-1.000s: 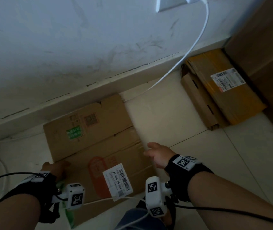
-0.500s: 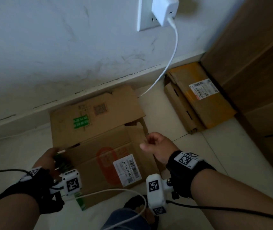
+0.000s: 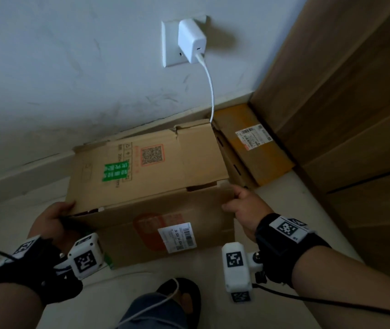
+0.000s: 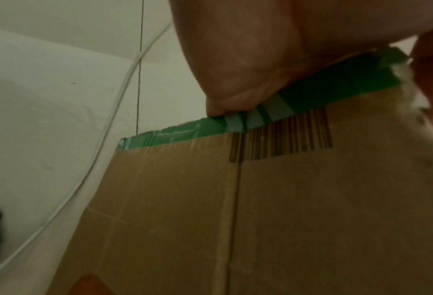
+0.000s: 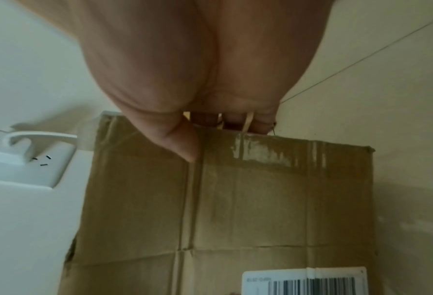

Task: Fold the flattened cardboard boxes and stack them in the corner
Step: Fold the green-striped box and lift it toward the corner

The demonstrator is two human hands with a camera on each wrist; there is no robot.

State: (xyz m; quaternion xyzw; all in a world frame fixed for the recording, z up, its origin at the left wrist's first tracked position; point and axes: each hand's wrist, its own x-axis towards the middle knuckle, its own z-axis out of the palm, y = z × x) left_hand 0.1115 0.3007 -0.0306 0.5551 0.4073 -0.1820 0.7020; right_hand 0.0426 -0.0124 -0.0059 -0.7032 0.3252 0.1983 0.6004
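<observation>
A brown cardboard box [image 3: 146,186] with a green sticker, a QR print and a white shipping label is raised off the floor in front of the wall, its panels partly opened out. My left hand [image 3: 54,217] grips its left edge, which carries green tape [image 4: 235,123]. My right hand [image 3: 239,205] grips the right edge, thumb on the near panel and fingers curled over the edge [image 5: 235,121]. A second box [image 3: 255,148], flat and yellowish with a label, lies in the corner against the wooden panel.
A white charger [image 3: 191,41] sits in a wall socket, and its cable [image 3: 209,91] hangs down behind the held box. Wooden furniture [image 3: 343,115] stands at the right. My sandalled foot [image 3: 182,298] is on the pale tiled floor below the box.
The box lay flat on the floor a second ago. Both hands have lifted it by its side edges, and it has opened into a partly box-like shape closer to the corner.
</observation>
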